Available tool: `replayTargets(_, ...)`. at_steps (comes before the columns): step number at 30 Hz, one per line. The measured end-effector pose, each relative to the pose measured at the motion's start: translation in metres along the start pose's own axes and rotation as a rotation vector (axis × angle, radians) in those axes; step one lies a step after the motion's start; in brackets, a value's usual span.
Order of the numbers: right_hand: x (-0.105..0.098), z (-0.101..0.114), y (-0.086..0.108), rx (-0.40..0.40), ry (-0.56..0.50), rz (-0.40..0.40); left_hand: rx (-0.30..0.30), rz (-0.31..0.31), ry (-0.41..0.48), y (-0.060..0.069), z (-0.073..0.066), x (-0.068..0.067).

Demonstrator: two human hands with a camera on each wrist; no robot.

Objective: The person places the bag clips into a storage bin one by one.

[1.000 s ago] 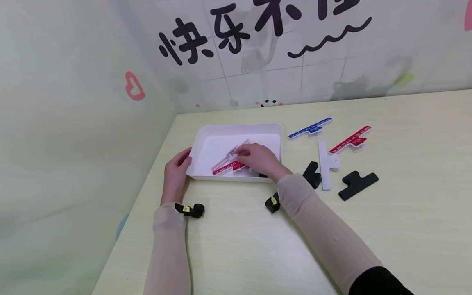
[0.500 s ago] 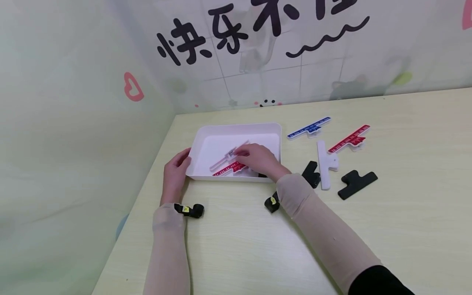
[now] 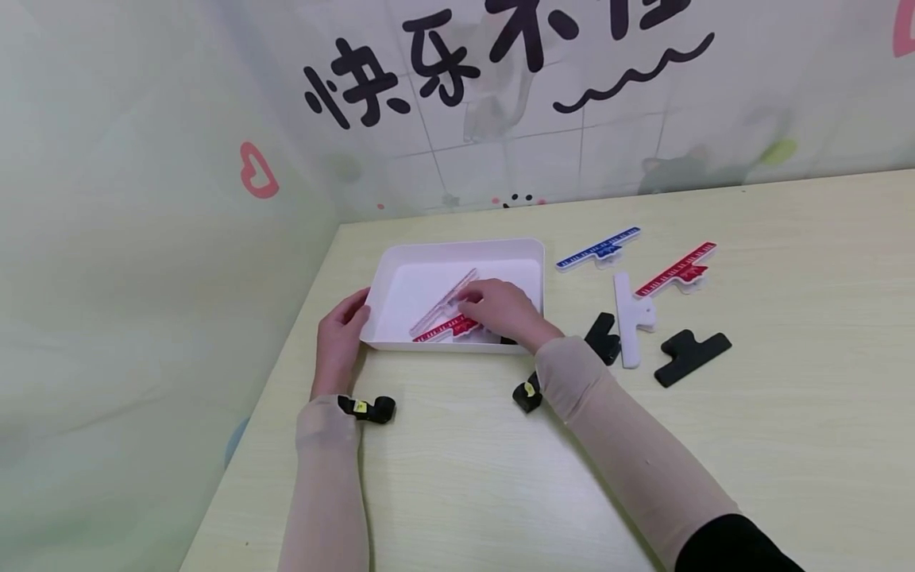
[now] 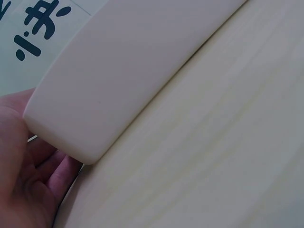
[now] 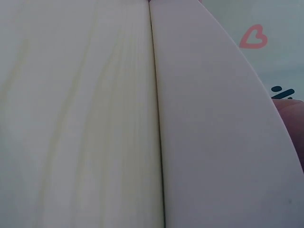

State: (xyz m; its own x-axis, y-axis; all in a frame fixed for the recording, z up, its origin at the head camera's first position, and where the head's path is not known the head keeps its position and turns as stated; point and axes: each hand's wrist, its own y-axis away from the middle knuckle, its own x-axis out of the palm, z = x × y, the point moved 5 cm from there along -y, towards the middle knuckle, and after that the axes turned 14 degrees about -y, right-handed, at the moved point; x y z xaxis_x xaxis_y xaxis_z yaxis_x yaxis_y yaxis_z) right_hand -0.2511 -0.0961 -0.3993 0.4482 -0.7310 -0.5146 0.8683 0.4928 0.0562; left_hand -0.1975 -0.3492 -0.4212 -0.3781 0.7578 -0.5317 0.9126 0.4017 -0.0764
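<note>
A shallow white tray (image 3: 422,270) rests on the table. My left hand (image 3: 339,342) holds its near-left corner; in the left wrist view that hand (image 4: 28,166) has the thumb side at the rim and fingers below the tray's outer wall (image 4: 104,80). Inside the tray, my right hand (image 3: 503,312) pinches a clear ruler-edged clip (image 3: 439,308), tilted up to the right. Just below it lies a red ruler-edged clip (image 3: 436,330). A black piece (image 3: 507,342) shows under the right hand, mostly hidden. In the right wrist view, the tray wall (image 5: 209,114) hides most of the hand (image 5: 292,123).
Right of the tray lie a blue ruler-edged clip (image 3: 599,249), a red one (image 3: 675,270), a white clip (image 3: 629,318) and two black clips, one (image 3: 604,340) by the right sleeve, the other (image 3: 692,357) farther right. A printed cloth (image 3: 500,151) hangs behind the table.
The clear clip has turned in my right fingers, so its ruled strip now shows more and its middle part less. Both hands stay in nearly the same place.
</note>
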Motion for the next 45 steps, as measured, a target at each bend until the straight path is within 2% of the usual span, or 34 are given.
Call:
replayTargets(9,-0.003,-0.001,0.003,0.017,0.009,0.001,-0.008,0.008,-0.005,-0.001,-0.002,0.004)
replayTargets(16,-0.011,0.0,0.009,-0.006,-0.087,-0.066,0.005,0.015,-0.018,-0.002,-0.003,0.006)
replayTargets(23,-0.007,0.0,0.012,-0.014,-0.061,0.004,-0.014,0.031,-0.025,0.0,0.0,0.008)
replayTargets(26,-0.008,0.001,0.014,-0.03,-0.021,0.003,-0.008,0.036,-0.025,0.001,0.0,0.009)
replayTargets(30,-0.015,0.005,0.018,-0.09,0.018,-0.051,-0.005,0.031,-0.023,0.0,0.0,0.009)
replayTargets(36,-0.029,0.01,0.029,-0.175,0.018,-0.143,-0.006,0.034,-0.038,-0.001,-0.001,0.007)
replayTargets(45,-0.054,0.005,0.04,-0.188,0.044,-0.21,0.005,0.02,-0.034,-0.004,-0.001,0.0)
